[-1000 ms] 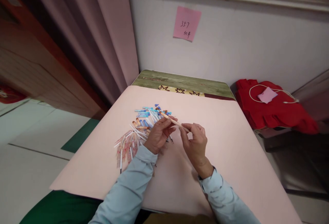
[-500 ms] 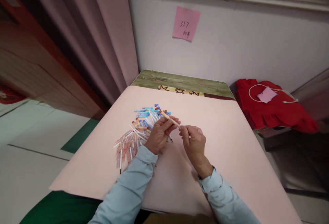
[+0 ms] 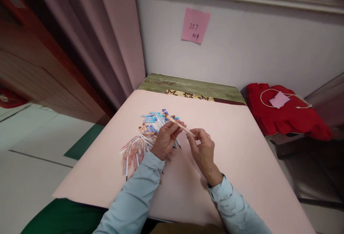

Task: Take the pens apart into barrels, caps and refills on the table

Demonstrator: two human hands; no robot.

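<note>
Both my hands hold one thin pale orange pen (image 3: 180, 125) above a pink table (image 3: 242, 155). My left hand (image 3: 166, 139) pinches the pen near its capped far end, fingers curled round it. My right hand (image 3: 202, 148) pinches the pen's near end between thumb and fingers. Just left of my left hand lies a loose pile of pen parts (image 3: 146, 130): blue caps and barrels at the back, white refills and orange patterned barrels toward the front.
A green patterned cloth (image 3: 192, 87) covers the table's far end against the white wall, which carries a pink sticky note (image 3: 195, 25). A curtain (image 3: 107, 37) hangs at the left. A red cloth bundle (image 3: 286, 114) lies to the right of the table.
My right hand slid in along the pen toward my left hand, then eased back a little. The pen stays held between both hands and the pile has not moved.
</note>
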